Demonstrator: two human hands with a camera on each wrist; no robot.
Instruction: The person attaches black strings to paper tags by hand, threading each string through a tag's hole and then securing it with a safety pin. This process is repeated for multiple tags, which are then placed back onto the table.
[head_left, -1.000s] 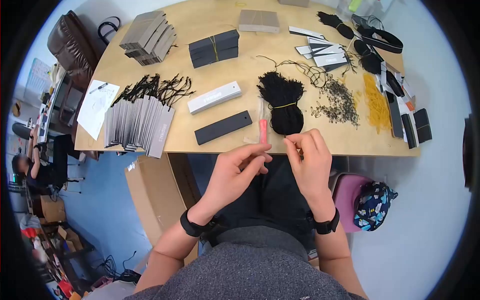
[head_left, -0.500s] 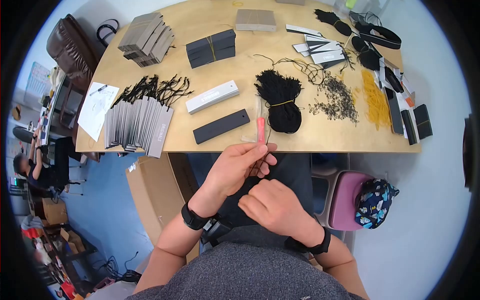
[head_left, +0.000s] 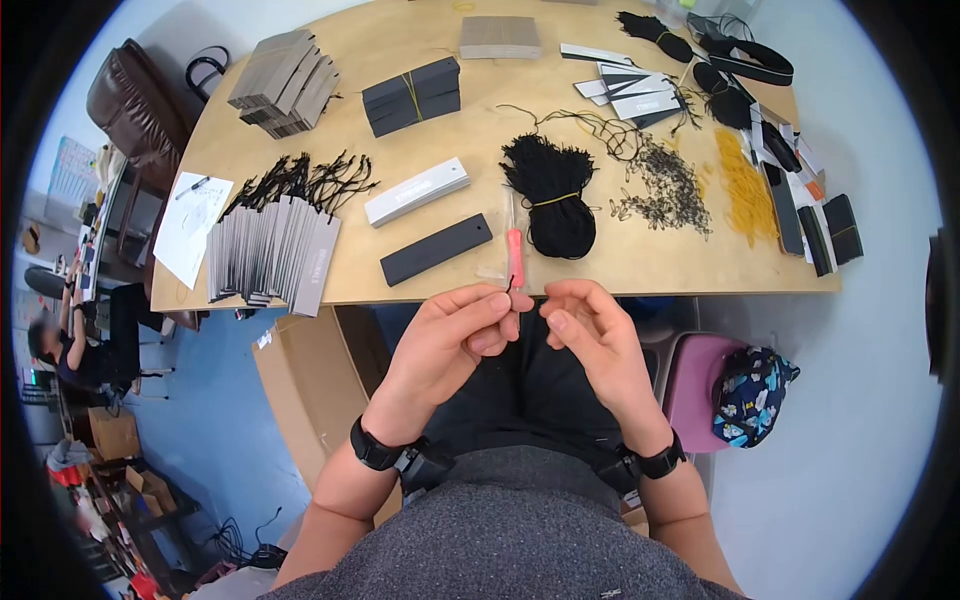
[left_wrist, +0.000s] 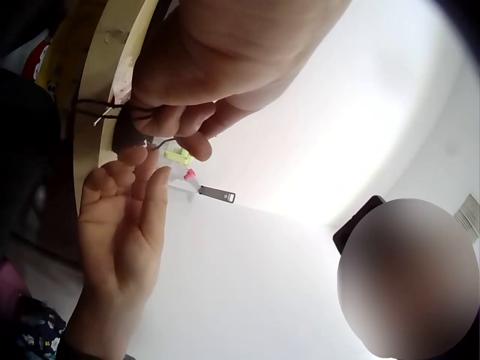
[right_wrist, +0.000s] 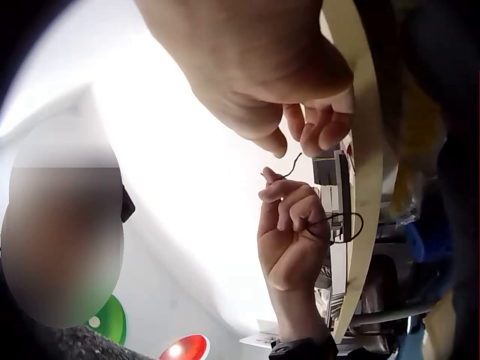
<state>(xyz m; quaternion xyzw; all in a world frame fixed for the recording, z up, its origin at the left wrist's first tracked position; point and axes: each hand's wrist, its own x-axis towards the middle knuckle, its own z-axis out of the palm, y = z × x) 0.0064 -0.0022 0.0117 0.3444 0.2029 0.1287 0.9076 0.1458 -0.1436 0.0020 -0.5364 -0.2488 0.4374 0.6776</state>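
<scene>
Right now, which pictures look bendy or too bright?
Head view: curved black corners, evenly lit table; left wrist view: white glare behind the shadowy left hand; right wrist view: glare again, right hand shadowy, cord dark, table edge looking bowed.

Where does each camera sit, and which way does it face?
Head: worn on the head, facing forward and down at the table; shows left hand, right hand and forearms.
Left wrist: on that wrist, looking past the left hand toward the right hand and pale wall.
Right wrist: on that wrist, looking past the right hand toward the left hand.
Shared: both wrist views show both hands and the black cord in the left hand.
</scene>
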